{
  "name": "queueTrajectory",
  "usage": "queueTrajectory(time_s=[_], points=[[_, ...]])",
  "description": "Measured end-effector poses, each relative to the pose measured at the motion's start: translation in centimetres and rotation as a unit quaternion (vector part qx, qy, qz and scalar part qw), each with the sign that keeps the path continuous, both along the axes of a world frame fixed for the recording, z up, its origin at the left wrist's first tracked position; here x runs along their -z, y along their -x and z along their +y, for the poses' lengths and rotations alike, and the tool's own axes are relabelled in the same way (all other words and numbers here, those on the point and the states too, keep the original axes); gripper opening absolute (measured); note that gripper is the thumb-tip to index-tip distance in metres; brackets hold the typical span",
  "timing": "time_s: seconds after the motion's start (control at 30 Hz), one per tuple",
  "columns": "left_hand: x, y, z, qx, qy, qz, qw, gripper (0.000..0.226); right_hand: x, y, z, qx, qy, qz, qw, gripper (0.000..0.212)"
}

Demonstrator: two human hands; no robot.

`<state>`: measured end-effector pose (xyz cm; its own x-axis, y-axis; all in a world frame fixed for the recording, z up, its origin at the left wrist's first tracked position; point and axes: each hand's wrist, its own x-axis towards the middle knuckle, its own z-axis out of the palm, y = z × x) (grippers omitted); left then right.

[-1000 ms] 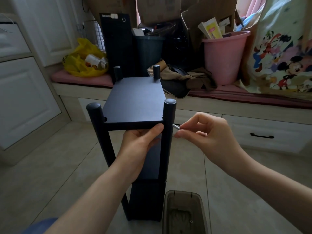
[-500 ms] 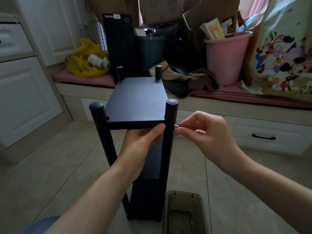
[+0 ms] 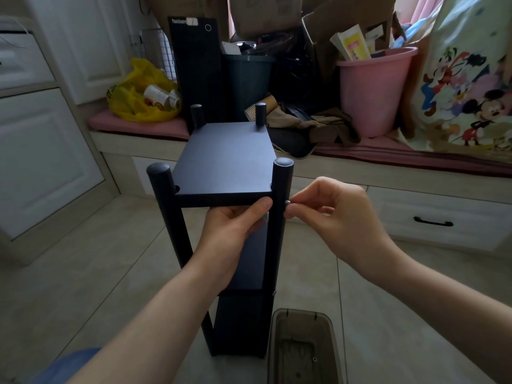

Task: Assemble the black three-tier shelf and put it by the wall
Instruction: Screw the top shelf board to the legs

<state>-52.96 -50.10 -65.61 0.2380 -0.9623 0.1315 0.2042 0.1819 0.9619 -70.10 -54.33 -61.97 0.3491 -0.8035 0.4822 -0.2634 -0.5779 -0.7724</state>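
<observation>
- Pinched between the thumb and forefinger of my right hand (image 3: 332, 217) is a small silver screw (image 3: 287, 202). Its tip sits against the outer side of the near-right post (image 3: 280, 189), at 3 o'clock from the top board's front corner.
- On my feed the left hand (image 3: 232, 231) grips the front edge of the top board (image 3: 224, 159). The thumb lies along that edge right up against the same post, and the fingers go under the board, out of my sight.
- Around both hands, the black shelf (image 3: 241, 325) stands upright on the tiled floor (image 3: 83, 273) at the centre of my view. Four round posts poke up past the top board, and lower tiers show beneath it.
- At 5 o'clock from the shelf's foot, just beside it, a brown see-through box (image 3: 302, 317) sits on the floor. I cannot tell what lies in it.
- At 12 o'clock behind the shelf runs a low bench (image 3: 346, 176), with a yellow bag (image 3: 133, 103) on it at 11 o'clock and a pink bucket (image 3: 374, 90) at 1 o'clock.
</observation>
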Motion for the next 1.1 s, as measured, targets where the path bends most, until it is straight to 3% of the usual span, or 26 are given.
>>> queueTrajectory(time_s=[0.27, 0.73, 1.1], points=[[-0.04, -0.03, 0.06, 0.0, 0.002, 0.001, 1.0, 0.062, -0.11, -0.28, 0.21, 0.011, 0.013, 0.008, 1.0, 0.018], [0.18, 0.03, -0.16, 0.007, 0.015, 0.011, 1.0, 0.048, 0.68, -0.35, -0.11, -0.038, -0.07, -0.09, 0.993, 0.008], [0.03, 0.05, 0.02, 0.002, 0.012, 0.008, 1.0, 0.053, 0.25, -0.61, 0.22, -0.017, -0.061, -0.06, 0.996, 0.014]])
